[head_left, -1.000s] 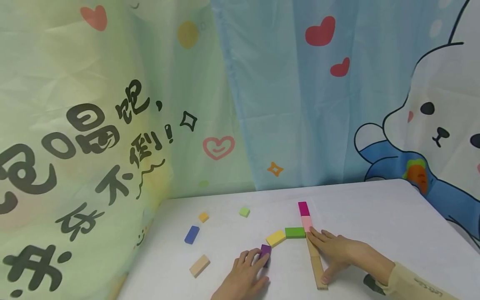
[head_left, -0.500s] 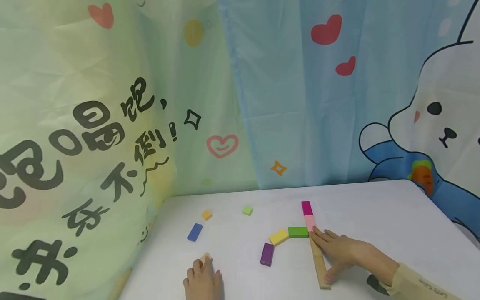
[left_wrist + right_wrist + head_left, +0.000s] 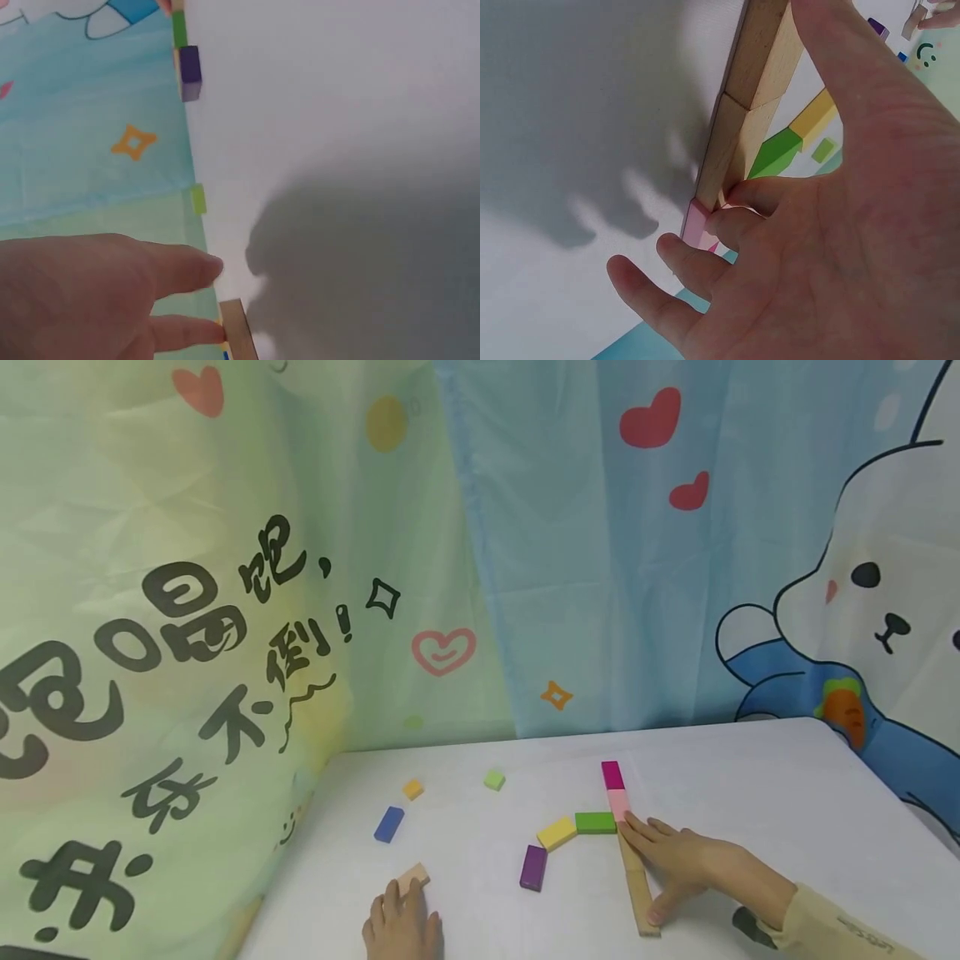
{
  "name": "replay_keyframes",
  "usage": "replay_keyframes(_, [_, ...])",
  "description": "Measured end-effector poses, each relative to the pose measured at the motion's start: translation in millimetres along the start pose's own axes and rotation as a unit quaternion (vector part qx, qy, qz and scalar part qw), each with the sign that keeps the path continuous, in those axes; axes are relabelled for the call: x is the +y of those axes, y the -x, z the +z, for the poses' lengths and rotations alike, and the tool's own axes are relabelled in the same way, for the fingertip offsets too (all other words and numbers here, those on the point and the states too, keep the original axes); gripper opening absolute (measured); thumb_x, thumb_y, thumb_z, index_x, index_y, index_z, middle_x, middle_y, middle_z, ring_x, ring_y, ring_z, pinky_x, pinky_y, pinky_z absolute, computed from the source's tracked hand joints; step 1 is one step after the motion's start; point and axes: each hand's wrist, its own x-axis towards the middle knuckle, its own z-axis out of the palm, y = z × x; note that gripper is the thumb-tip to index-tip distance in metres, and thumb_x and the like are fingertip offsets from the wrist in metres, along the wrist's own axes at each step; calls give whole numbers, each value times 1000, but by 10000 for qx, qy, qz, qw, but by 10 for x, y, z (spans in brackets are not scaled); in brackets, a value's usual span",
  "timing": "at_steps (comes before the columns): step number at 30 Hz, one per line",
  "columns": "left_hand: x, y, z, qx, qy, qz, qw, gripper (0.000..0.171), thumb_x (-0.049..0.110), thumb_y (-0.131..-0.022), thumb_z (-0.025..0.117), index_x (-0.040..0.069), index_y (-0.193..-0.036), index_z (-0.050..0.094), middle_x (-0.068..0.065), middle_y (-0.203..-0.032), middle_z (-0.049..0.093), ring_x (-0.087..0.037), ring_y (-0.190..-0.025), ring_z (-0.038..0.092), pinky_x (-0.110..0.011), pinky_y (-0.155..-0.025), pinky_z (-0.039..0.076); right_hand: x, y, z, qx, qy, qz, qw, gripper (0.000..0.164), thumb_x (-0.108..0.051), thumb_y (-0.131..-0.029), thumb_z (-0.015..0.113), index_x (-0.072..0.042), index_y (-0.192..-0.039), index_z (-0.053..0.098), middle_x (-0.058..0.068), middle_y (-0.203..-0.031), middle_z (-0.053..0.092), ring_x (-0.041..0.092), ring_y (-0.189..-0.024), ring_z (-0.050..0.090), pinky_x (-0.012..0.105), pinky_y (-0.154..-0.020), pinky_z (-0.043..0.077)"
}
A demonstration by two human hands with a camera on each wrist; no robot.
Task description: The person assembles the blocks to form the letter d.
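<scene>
My left hand (image 3: 401,927) touches a plain wooden block (image 3: 413,877) at the front left with its fingertips. In the left wrist view the thumb stands apart from that wooden block (image 3: 238,330). My right hand (image 3: 678,860) rests with spread fingers along a row of plain wooden blocks (image 3: 636,885); its thumb is by the near end. A pink block (image 3: 618,804) and a magenta block (image 3: 612,775) continue this row away from me. From the row a green block (image 3: 596,823), a yellow block (image 3: 557,834) and a purple block (image 3: 533,868) run leftward in a curve.
On the left of the white table (image 3: 465,902) lie a blue block (image 3: 389,824) and a small orange block (image 3: 412,789). A small light green block (image 3: 494,779) lies farther back. Behind the table hangs a printed curtain (image 3: 555,568).
My left hand has left the purple block and moved left to the plain wooden block, which has shifted slightly. The purple block now lies uncovered. My right hand stays on the row.
</scene>
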Motion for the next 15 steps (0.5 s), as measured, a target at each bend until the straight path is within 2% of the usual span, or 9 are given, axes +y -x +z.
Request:
replay_keyframes(2, [1,-1,7,-141,64,36,9999,49,30,-85,75,7,-127,63,-26,-137,52,-49,-123,49,-69,-99,42,0,-4,2,-6,21,-7,10000,127,-57,-63,88,-4,-158,23,19,-166,18,50,-148,24,76,-109,26])
replay_keyframes(5, [35,15,21,-454,232,347,9981,50,28,-85,75,7,-129,62,-24,-139,53,-48,-123,50,-70,-98,42,4,-3,2,-15,44,-3,10000,128,-58,-63,88,-4,-158,23,19,-166,18,50,-148,24,76,-109,26])
replay_keyframes(10, [172,112,48,-1240,534,1075,9850,50,28,-88,71,7,-132,59,-22,-146,50,-51,-129,46,-72,-103,37,18,3,-4,-13,32,-8,10000,128,-57,-63,88,-4,-158,22,19,-166,18,50,-148,24,77,-108,26])
replay_keyframes(15, [338,249,113,-1452,248,1113,9828,50,35,-90,68,16,-135,59,-19,-141,50,-49,-128,46,-71,-106,34,13,4,0,6,-17,-73,10000,128,-57,-63,88,-3,-158,22,20,-166,18,50,-148,24,77,-108,25])
